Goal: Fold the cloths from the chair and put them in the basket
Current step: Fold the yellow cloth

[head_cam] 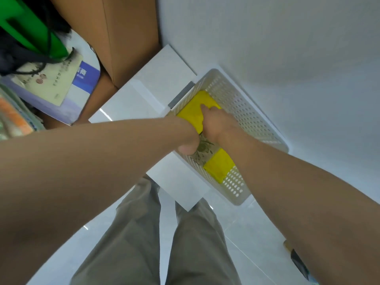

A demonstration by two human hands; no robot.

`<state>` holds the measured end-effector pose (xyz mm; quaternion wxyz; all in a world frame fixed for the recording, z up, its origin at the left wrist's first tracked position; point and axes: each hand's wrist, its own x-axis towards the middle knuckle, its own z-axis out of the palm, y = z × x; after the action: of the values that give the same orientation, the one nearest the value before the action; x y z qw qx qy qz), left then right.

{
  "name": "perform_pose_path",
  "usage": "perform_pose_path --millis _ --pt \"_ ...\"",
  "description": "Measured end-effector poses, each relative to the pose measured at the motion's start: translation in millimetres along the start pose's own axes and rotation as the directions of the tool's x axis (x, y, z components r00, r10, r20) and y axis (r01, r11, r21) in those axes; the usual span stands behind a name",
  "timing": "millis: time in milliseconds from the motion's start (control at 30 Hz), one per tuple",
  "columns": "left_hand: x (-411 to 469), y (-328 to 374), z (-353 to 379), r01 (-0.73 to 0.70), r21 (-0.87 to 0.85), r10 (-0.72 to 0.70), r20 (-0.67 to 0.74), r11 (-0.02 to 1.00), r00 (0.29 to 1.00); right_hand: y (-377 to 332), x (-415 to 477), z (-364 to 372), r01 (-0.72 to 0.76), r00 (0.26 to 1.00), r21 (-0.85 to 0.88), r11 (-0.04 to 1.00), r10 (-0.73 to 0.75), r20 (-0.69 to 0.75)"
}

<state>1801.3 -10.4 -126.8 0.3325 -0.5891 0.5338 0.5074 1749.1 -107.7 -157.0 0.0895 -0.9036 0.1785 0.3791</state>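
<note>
A white perforated plastic basket (253, 112) sits on a white surface beside the wall. A folded yellow cloth (195, 112) lies in its far end, and both my hands are on it. My right hand (213, 124) grips its right side with the thumb on top. My left hand (185, 138) holds the near left edge; its fingers are hidden under the cloth. Below them lie a floral-patterned cloth (203, 150) and a second folded yellow cloth (219, 166). No chair is in view.
A brown cardboard box (123, 38) stands at the back left. Books and a green bag (35, 33) pile up at the far left. The white wall (287, 48) runs along the basket's right side. My legs stand on the tiled floor (246, 233) below.
</note>
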Motion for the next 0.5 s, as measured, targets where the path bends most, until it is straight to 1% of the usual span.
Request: perform_pose_path --millis 33,67,100,133,167,233,300,333,367,400,433,467,500 --pt "-20.5 6.7 -4.5 -0.026 -0.086 0.023 -0.043 0.996 0.999 -0.1 -18.6 -6.6 -0.004 1.000 0.020 1.000 0.004 0.018" --pt "-47.5 12.1 -9.1 -0.023 -0.121 0.013 -0.081 0.992 0.997 0.0 -39.9 -12.2 -0.022 0.999 0.069 0.997 0.020 0.028" --pt "-71.1 16.5 -9.9 0.022 -0.239 -0.046 -0.096 0.971 0.994 -0.3 -63.1 -19.4 -0.052 0.998 0.134 0.990 0.048 0.033" --pt "-96.0 17.9 -8.4 -0.018 -0.239 -0.025 -0.178 0.971 0.984 -0.3 -86.7 -27.1 -0.084 0.996 0.201 0.976 0.078 0.036" --pt "-117.6 21.0 -6.5 -0.007 -0.225 -0.042 -0.211 0.974 0.977 -0.8 -111.9 -35.7 -0.107 0.994 0.259 0.960 0.102 0.032" --pt "-152.2 33.2 2.3 0.011 -0.253 -0.084 -0.279 0.967 0.956 -1.5 -170.3 -48.0 -0.155 0.987 0.354 0.922 0.159 0.018" --pt "-170.2 41.2 14.7 -0.022 -0.334 -0.121 -0.398 0.942 0.909 -6.1 -207.4 -52.5 -0.212 0.976 0.448 0.869 0.209 0.057" --pt "-179.3 46.8 18.1 -0.048 -0.338 -0.125 -0.471 0.940 0.873 -6.6 -229.0 -50.9 -0.253 0.962 0.531 0.809 0.267 0.052" --pt "-187.8 54.7 20.3 -0.070 -0.330 -0.120 -0.521 0.941 0.845 -7.1 -251.9 -46.7 -0.296 0.940 0.632 0.716 0.336 0.061" --pt "-196.5 65.3 21.2 -0.107 -0.305 -0.089 -0.565 0.946 0.820 -7.3 -273.5 -40.4 -0.323 0.908 0.752 0.575 0.412 0.074" --pt "-203.0 76.7 22.4 -0.156 -0.262 -0.038 -0.610 0.952 0.791 -7.8 -295.0 -33.7 -0.317 0.867 0.866 0.387 0.489 0.098" --pt "-210.9 89.6 23.4 -0.191 -0.212 0.014 -0.634 0.958 0.773 -9.6 -317.5 -25.4 -0.265 0.819 0.953 0.149 0.556 0.141" --pt "-218.5 104.3 24.3 -0.214 -0.161 0.065 -0.637 0.963 0.768 -13.3 -342.3 -17.1 -0.186 0.781 0.978 -0.098 0.588 0.208"
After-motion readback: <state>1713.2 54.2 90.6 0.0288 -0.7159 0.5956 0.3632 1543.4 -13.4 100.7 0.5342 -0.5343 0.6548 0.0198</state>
